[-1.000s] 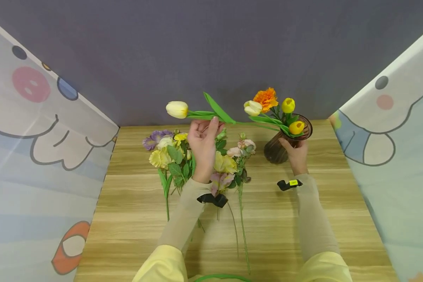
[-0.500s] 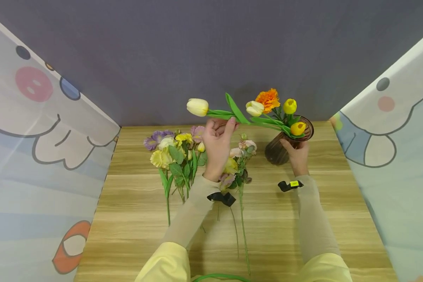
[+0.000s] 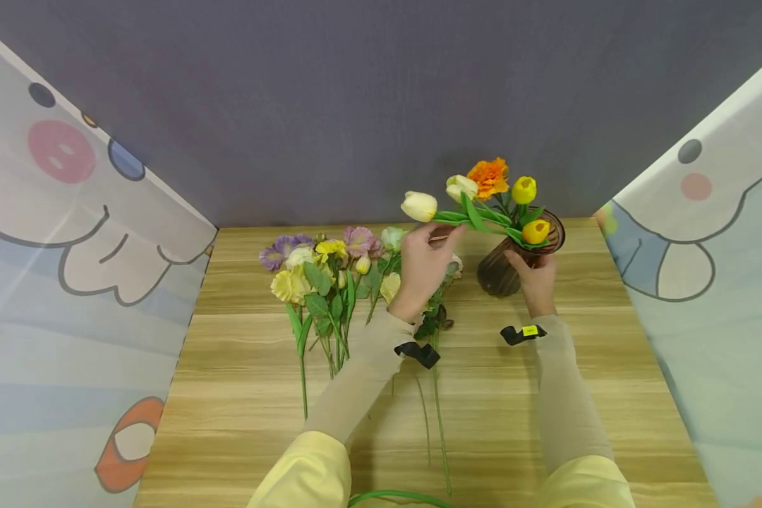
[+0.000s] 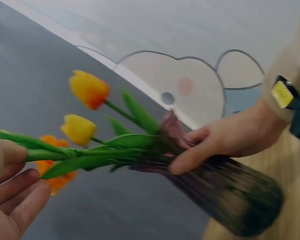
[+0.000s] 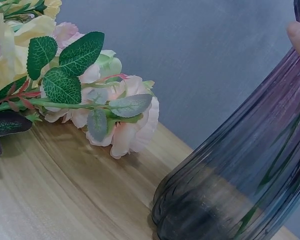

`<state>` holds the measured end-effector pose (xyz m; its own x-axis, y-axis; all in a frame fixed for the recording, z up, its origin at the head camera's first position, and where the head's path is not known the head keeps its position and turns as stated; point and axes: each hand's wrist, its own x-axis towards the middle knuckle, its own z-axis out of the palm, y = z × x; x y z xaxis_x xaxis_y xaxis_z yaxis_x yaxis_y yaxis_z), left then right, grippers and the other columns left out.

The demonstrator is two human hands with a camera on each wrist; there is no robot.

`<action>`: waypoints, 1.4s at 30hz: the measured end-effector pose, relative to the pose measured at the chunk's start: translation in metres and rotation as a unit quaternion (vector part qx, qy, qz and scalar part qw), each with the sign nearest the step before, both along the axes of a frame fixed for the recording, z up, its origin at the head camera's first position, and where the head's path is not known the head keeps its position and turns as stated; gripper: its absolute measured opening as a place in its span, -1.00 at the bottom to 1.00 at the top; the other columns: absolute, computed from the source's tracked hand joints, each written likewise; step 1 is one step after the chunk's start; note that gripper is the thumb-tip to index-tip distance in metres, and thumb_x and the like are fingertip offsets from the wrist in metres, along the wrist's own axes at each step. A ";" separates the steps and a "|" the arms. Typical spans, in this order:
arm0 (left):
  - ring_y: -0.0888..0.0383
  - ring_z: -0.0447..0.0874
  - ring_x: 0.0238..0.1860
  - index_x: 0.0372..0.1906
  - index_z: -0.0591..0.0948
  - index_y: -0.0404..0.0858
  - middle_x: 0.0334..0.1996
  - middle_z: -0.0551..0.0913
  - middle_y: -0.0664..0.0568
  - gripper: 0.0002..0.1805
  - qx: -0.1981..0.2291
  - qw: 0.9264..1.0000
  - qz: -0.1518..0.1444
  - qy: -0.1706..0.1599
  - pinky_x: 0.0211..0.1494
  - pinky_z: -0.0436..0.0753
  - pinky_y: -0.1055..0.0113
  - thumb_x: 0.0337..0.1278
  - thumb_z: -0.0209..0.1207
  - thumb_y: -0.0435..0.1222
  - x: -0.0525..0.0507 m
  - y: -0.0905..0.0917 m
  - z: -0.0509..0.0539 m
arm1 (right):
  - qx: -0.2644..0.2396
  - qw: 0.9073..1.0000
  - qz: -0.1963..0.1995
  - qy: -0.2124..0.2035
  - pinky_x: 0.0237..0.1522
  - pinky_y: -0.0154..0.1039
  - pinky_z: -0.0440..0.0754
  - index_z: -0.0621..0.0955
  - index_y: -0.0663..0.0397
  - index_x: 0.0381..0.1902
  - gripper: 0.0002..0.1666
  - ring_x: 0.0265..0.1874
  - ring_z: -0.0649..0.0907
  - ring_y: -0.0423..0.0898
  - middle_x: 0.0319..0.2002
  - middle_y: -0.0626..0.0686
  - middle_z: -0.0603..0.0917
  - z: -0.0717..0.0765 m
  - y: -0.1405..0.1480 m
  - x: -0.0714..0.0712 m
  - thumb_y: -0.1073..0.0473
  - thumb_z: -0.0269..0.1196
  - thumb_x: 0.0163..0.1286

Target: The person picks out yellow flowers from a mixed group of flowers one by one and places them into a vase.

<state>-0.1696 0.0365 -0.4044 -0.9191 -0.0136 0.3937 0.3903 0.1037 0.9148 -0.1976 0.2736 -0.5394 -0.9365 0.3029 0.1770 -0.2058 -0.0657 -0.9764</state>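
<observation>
My left hand (image 3: 421, 264) pinches the green stem of a white tulip (image 3: 419, 206), whose head points left. In the left wrist view, the leafy stem (image 4: 85, 159) runs toward the mouth of a ribbed, purple-brown glass vase (image 4: 230, 195); leaves hide how deep its end lies. Around the vase's neck, my right hand (image 3: 536, 282) holds it tilted, mouth up to the right. The vase bears another white tulip (image 3: 461, 187), an orange ruffled flower (image 3: 489, 176) and two yellow tulips (image 3: 524, 190). In the right wrist view, the vase's base (image 5: 190, 215) is low, near the wooden table.
A bunch of purple, yellow and white flowers (image 3: 292, 282) lies left on the wooden table (image 3: 495, 423). More stems lie beneath my left forearm, with pale pink blooms (image 5: 135, 120) close to the vase. A grey panel (image 3: 381, 106) stands behind; printed cloths flank the table.
My left hand has moved right with the white tulip, bringing it beside the other white tulip and its stem farther toward the vase. My right hand and the vase have stayed nearly still.
</observation>
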 end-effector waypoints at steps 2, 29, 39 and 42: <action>-0.04 0.84 -0.16 -0.07 0.74 -0.46 -0.18 0.79 -0.26 -0.76 -0.011 1.000 -0.004 -0.016 -0.06 0.74 0.48 0.38 0.31 -0.32 -0.002 0.006 -0.005 | 0.001 1.000 0.000 -0.001 -0.20 -0.41 0.53 0.63 -0.04 0.08 -0.60 -0.24 0.57 -0.21 -0.19 -0.09 0.67 0.000 0.000 0.000 0.28 0.45 0.31; 0.29 0.74 -0.20 0.03 0.75 -0.18 -0.17 0.80 0.04 -0.72 -0.118 0.989 -0.037 -0.088 -0.17 0.64 0.58 0.44 0.27 -0.10 -0.027 0.060 -0.038 | 0.003 1.000 0.000 -0.004 -0.17 -0.41 0.54 0.63 -0.06 0.09 -0.60 -0.21 0.57 -0.23 -0.17 -0.13 0.66 -0.002 0.002 -0.001 0.29 0.43 0.33; 0.32 0.69 -0.21 0.10 0.69 -0.19 -0.12 0.75 0.07 -0.72 -0.143 0.981 -0.058 -0.117 -0.14 0.63 0.55 0.50 0.20 -0.13 -0.008 0.042 -0.072 | -0.004 1.000 -0.002 -0.019 -0.12 -0.42 0.54 0.61 -0.05 0.11 -0.57 -0.14 0.58 -0.21 -0.12 -0.11 0.65 0.001 0.001 0.001 0.28 0.45 0.32; 0.30 0.71 -0.22 0.06 0.70 -0.22 -0.13 0.76 0.03 -0.73 -0.153 0.981 -0.063 -0.106 -0.13 0.64 0.56 0.51 0.19 -0.14 0.002 0.034 -0.079 | 0.001 1.000 -0.003 -0.022 -0.13 -0.41 0.53 0.61 -0.06 0.10 -0.58 -0.16 0.56 -0.21 -0.13 -0.12 0.64 0.001 0.001 0.001 0.26 0.45 0.32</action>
<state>-0.1676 0.0703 -0.4835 -0.9678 0.1935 0.1613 0.2215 0.3486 0.9107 -0.1970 0.2741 -0.5384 -0.9416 0.3080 0.1360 -0.1627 -0.0623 -0.9847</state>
